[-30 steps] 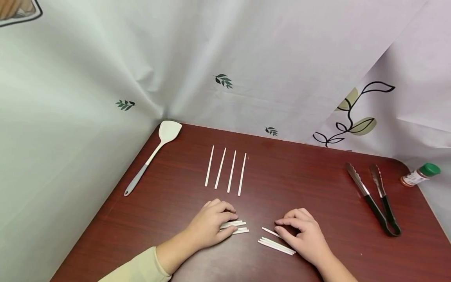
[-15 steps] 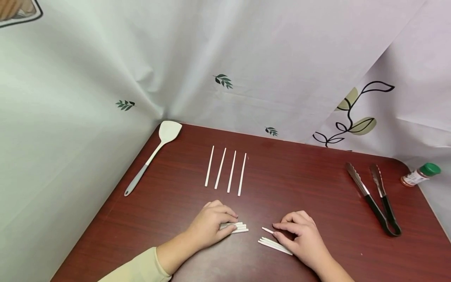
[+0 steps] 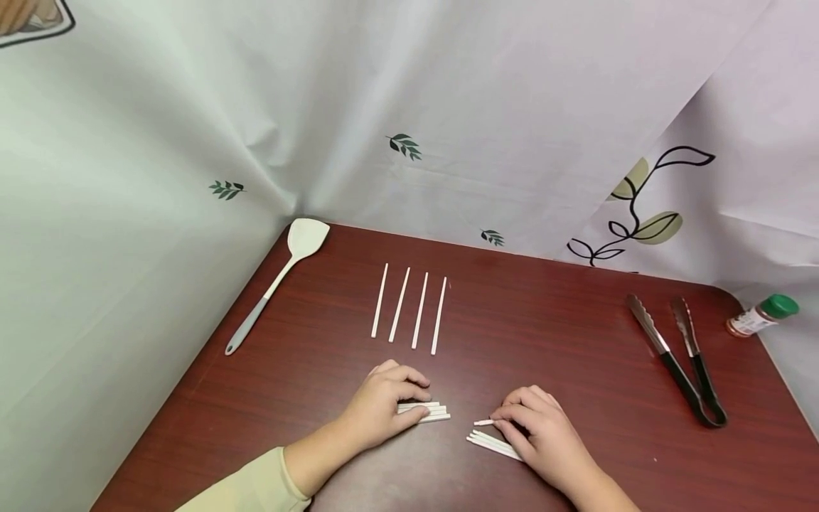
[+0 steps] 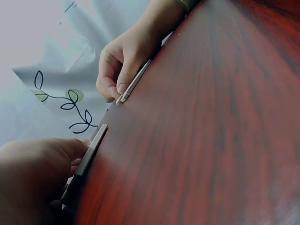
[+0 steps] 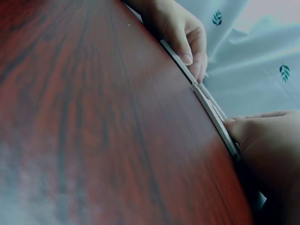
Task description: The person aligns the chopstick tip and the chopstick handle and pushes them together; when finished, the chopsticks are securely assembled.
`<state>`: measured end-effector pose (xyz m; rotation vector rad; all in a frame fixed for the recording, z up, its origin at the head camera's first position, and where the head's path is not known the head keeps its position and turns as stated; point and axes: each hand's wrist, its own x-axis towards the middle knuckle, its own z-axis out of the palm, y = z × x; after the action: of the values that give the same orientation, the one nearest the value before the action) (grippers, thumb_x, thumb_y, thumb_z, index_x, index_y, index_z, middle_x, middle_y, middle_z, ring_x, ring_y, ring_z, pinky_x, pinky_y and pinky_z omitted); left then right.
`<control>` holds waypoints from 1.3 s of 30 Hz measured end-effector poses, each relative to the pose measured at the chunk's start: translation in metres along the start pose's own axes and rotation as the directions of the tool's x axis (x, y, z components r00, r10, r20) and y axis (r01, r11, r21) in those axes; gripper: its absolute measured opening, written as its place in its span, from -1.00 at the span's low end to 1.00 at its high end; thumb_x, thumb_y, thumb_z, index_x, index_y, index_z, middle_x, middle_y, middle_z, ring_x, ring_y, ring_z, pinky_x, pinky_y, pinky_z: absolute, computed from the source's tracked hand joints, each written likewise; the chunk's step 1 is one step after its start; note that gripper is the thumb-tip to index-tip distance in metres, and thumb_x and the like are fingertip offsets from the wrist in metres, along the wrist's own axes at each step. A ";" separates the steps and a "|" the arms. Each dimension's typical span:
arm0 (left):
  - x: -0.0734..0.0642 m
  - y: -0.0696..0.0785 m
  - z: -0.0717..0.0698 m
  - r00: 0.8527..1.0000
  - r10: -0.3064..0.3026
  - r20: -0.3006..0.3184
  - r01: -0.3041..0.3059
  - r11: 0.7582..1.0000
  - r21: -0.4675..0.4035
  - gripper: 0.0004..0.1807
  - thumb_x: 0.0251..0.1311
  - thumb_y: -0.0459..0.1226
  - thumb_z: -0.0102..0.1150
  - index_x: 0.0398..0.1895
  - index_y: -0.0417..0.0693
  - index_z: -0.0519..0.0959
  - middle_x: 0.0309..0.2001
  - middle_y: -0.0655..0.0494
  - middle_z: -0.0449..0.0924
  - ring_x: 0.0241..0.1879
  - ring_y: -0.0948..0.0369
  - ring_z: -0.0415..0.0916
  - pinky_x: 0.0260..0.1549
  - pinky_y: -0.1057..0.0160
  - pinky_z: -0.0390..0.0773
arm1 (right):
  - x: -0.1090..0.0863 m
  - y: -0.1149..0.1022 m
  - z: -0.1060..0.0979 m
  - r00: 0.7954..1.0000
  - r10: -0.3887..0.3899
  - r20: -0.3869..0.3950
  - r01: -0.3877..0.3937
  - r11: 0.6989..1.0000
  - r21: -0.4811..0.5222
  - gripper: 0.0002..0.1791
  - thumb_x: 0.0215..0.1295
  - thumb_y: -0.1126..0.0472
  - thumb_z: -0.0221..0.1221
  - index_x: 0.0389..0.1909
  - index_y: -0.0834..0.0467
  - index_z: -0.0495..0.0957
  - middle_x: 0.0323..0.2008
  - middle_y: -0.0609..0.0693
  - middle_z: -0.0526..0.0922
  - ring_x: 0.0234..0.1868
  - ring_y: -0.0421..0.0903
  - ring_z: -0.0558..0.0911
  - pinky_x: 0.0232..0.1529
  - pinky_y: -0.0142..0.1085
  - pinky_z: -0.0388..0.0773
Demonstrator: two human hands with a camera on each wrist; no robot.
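Note:
My left hand (image 3: 382, 407) rests low over the table, its thumb and fingers around several thin white sticks (image 3: 440, 417) whose ends poke out to the right. My right hand (image 3: 544, 434) pinches one white stick (image 3: 483, 423) between thumb and index finger; its tip points left, and the palm hides the rest. Just below that stick lies a small bunch of similar sticks (image 3: 491, 444), partly under the right hand. Farther back, several more white sticks (image 3: 419, 311) lie apart in a slanted row. The left wrist view shows a stick (image 4: 96, 144) beside the left thumb.
A white spatula (image 3: 308, 239) with a grey handle lies at the table's left edge. Metal tongs (image 3: 672, 370) with black handles lie spread at the right. Behind them, a green-capped spice jar (image 3: 753, 322) stands by the corner. A pale curtain (image 3: 486, 128) hangs behind the dark red table (image 3: 531, 313).
My right hand has moved slightly left and pinched a single stick, turning it nearly level. The sticks at my left hand have been drawn closer together. The row at the back is unchanged.

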<state>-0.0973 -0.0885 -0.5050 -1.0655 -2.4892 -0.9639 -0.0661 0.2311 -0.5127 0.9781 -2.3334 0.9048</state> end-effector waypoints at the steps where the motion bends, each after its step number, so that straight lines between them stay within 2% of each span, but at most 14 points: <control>1: 0.000 0.000 0.000 1.000 0.001 0.001 -0.001 1.000 0.001 -0.82 0.06 -0.20 0.64 -0.24 0.09 0.86 -0.06 0.29 0.77 -0.12 0.28 0.57 -0.03 0.14 0.54 | 0.000 -0.001 -0.001 1.000 0.024 0.015 -0.024 1.000 -0.003 -0.82 0.58 -0.02 0.23 -0.23 -0.12 0.74 -0.19 -0.30 0.65 -0.16 -0.30 0.55 -0.01 -0.29 0.34; 4: -0.001 0.000 0.001 1.000 -0.009 0.008 0.009 1.000 -0.005 -0.86 0.07 -0.21 0.63 -0.29 0.12 0.86 -0.09 0.33 0.78 -0.15 0.30 0.55 -0.05 0.15 0.53 | 0.000 -0.003 -0.002 0.993 0.108 0.049 -0.108 0.994 -0.005 -0.96 0.51 0.11 0.30 -0.18 -0.13 0.68 -0.15 -0.31 0.67 -0.11 -0.30 0.58 0.02 -0.30 0.36; 7: -0.002 0.001 0.001 0.999 -0.050 0.011 0.050 0.998 -0.033 -0.86 0.05 -0.23 0.64 -0.31 0.12 0.84 -0.12 0.36 0.78 -0.15 0.32 0.54 -0.05 0.16 0.52 | 0.001 -0.005 -0.002 0.987 0.157 0.041 -0.157 0.988 -0.011 -0.78 0.37 0.30 0.38 -0.14 -0.11 0.65 -0.16 -0.32 0.68 -0.12 -0.31 0.61 0.01 -0.33 0.40; 9: -0.002 0.002 0.001 0.997 -0.074 0.011 0.074 0.996 -0.048 -0.85 0.05 -0.23 0.65 -0.34 0.14 0.82 -0.14 0.38 0.77 -0.16 0.34 0.53 -0.05 0.17 0.51 | 0.002 -0.005 -0.001 0.986 0.163 0.026 -0.163 0.987 -0.008 -0.70 0.30 0.39 0.39 -0.11 -0.08 0.65 -0.17 -0.32 0.68 -0.14 -0.32 0.62 0.01 -0.35 0.42; 13: 0.000 0.004 0.002 0.995 -0.102 0.020 0.102 0.993 -0.051 -0.83 0.07 -0.21 0.64 -0.38 0.20 0.76 -0.17 0.43 0.75 -0.18 0.37 0.51 -0.08 0.20 0.48 | 0.003 -0.003 0.000 0.994 0.109 -0.016 -0.109 0.994 0.006 -0.58 0.22 0.49 0.36 0.02 0.01 0.72 -0.14 -0.28 0.71 -0.13 -0.28 0.65 0.00 -0.40 0.47; 16: 0.001 0.005 0.003 0.994 -0.106 0.026 0.107 0.993 -0.040 -0.83 0.11 -0.21 0.61 -0.39 0.20 0.72 -0.18 0.44 0.75 -0.18 0.38 0.50 -0.08 0.17 0.47 | 0.004 0.000 0.000 0.998 0.047 -0.036 -0.047 0.999 0.010 -0.63 0.32 0.43 0.29 0.09 0.07 0.75 -0.15 -0.23 0.72 -0.13 -0.24 0.64 -0.02 -0.40 0.50; 20: 0.003 0.005 0.004 0.995 -0.103 0.010 0.103 0.994 -0.037 -0.83 0.17 -0.22 0.56 -0.36 0.18 0.68 -0.18 0.43 0.73 -0.17 0.37 0.53 -0.06 0.11 0.49 | 0.006 0.003 0.000 0.998 -0.001 -0.061 0.002 1.000 0.010 -0.80 0.53 0.18 0.24 0.02 0.03 0.79 -0.20 -0.25 0.70 -0.20 -0.25 0.61 -0.11 -0.40 0.50; 23: 0.003 0.005 0.005 0.995 -0.094 -0.018 0.093 0.994 -0.049 -0.83 0.22 -0.23 0.53 -0.32 0.16 0.66 -0.18 0.41 0.73 -0.15 0.36 0.56 -0.07 0.08 0.50 | 0.007 0.003 0.000 0.997 -0.016 -0.081 0.016 1.000 0.004 -0.77 0.60 0.06 0.21 -0.01 0.01 0.81 -0.24 -0.28 0.68 -0.24 -0.27 0.58 -0.18 -0.40 0.49; 26: 0.003 0.003 0.006 0.996 -0.083 -0.043 0.080 0.995 -0.057 -0.84 0.23 -0.23 0.52 -0.31 0.15 0.66 -0.22 0.41 0.73 -0.13 0.35 0.57 -0.09 0.07 0.50 | 0.008 0.002 0.001 0.996 -0.027 -0.090 0.026 1.000 -0.017 -0.73 0.64 0.03 0.16 -0.02 0.00 0.82 -0.29 -0.30 0.65 -0.28 -0.28 0.54 -0.19 -0.40 0.46; 30: 0.005 0.003 0.008 0.996 -0.042 -0.073 0.039 0.999 -0.037 -0.86 0.23 -0.21 0.52 -0.31 0.15 0.68 -0.28 0.41 0.72 -0.14 0.34 0.57 -0.11 0.13 0.49 | 0.008 0.002 0.002 0.996 -0.025 -0.089 0.021 0.999 -0.044 -0.68 0.68 0.00 0.09 -0.03 -0.01 0.81 -0.30 -0.30 0.62 -0.29 -0.28 0.52 -0.16 -0.39 0.42; 34: 0.010 0.003 0.009 0.993 0.040 -0.111 -0.039 0.999 0.003 -0.89 0.26 -0.21 0.49 -0.26 0.12 0.69 -0.27 0.38 0.74 -0.19 0.33 0.58 -0.15 0.21 0.48 | 0.012 0.003 0.003 0.997 -0.014 -0.077 0.010 0.999 -0.052 -0.70 0.67 0.00 0.10 -0.03 -0.02 0.80 -0.27 -0.30 0.63 -0.26 -0.27 0.53 -0.12 -0.37 0.42; 36: 0.013 0.003 0.011 0.987 0.085 -0.139 -0.084 0.996 0.019 -0.89 0.25 -0.22 0.48 -0.25 0.12 0.70 -0.27 0.38 0.74 -0.23 0.34 0.59 -0.19 0.24 0.48 | 0.016 0.003 0.004 0.998 -0.009 -0.068 0.005 0.998 -0.060 -0.74 0.64 0.03 0.14 -0.02 -0.04 0.80 -0.27 -0.30 0.63 -0.27 -0.26 0.54 -0.11 -0.34 0.41; 39: 0.017 0.001 0.012 0.968 0.153 -0.198 -0.149 0.988 0.034 -0.87 0.20 -0.25 0.52 -0.26 0.11 0.72 -0.30 0.37 0.74 -0.31 0.35 0.59 -0.25 0.26 0.48 | 0.024 0.004 0.007 0.999 -0.006 -0.048 0.002 0.997 -0.074 -0.79 0.58 0.07 0.20 -0.01 -0.05 0.80 -0.28 -0.30 0.63 -0.28 -0.24 0.53 -0.12 -0.30 0.40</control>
<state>-0.1079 -0.0706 -0.5058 -1.0776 -2.2174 -0.9498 -0.0860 0.2178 -0.5041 0.9210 -2.3067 0.8252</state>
